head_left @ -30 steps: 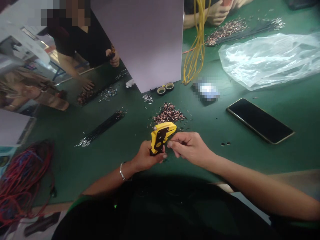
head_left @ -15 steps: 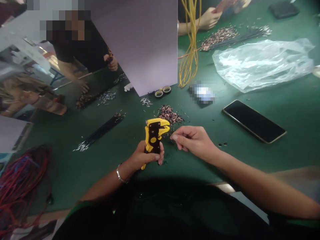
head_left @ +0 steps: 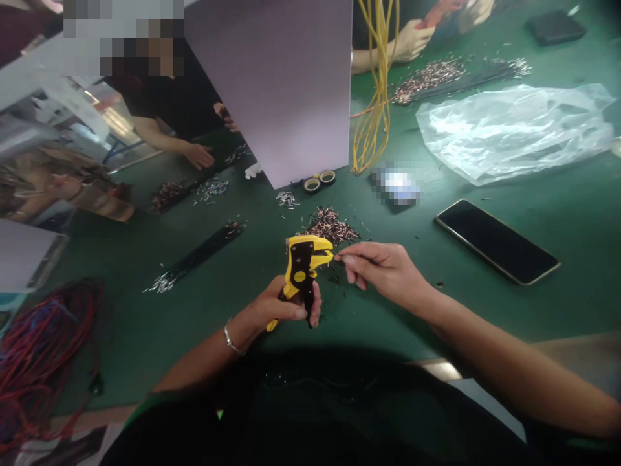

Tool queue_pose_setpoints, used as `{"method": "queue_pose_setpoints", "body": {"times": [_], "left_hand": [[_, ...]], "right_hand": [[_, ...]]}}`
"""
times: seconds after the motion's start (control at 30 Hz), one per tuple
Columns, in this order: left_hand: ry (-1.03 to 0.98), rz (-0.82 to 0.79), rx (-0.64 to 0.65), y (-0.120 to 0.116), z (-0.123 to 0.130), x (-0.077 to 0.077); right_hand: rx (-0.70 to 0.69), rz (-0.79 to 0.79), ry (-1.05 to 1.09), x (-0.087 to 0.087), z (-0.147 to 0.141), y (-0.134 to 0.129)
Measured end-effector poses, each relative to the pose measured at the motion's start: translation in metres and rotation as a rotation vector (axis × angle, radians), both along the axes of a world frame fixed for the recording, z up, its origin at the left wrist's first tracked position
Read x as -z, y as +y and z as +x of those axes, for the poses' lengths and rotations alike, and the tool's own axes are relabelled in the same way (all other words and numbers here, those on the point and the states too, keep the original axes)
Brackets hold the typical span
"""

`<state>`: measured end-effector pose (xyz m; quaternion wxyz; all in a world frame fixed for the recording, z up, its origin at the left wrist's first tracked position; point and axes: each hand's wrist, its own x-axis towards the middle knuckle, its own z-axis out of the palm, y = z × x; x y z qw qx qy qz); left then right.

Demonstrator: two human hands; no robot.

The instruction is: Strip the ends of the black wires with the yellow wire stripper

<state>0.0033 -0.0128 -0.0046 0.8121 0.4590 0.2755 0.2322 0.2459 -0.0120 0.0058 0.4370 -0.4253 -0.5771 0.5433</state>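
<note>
A yellow-and-black plastic wire stripper (head_left: 301,275) is gripped upright in the closed left hand (head_left: 276,307), its fingers curled around the handle, the forearm angled in from the lower left. The right hand (head_left: 383,272) is pinched just beside the stripper's head, the arm reaching from the lower right, with the fingertips (head_left: 342,257) closed on something too thin to make out. A heap of copper-ended wire offcuts (head_left: 332,225) lies just beyond on a green work mat (head_left: 388,310).

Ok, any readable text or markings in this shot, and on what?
No word, brand or number can be read anywhere.
Yellow wire stripper: too small to tell if the handle has any lettering.
Pixelated item: blurred, unreadable.
Black phone: dark screen, nothing shown.
</note>
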Motion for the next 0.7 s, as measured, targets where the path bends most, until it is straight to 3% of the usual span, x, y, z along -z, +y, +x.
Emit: {"method": "queue_pose_setpoints", "body": {"times": [0.43,0.7], "left_hand": [[-0.043,-0.072,0.052,-0.0003,-0.0019,0.0034],[-0.042,-0.074,0.057,-0.0004,-0.0030,0.0057]], "right_hand": [[-0.049,0.122,-0.081,0.0011,0.0008,-0.0017],[-0.039,0.102,-0.088,0.0006,0.0000,-0.0033]]}}
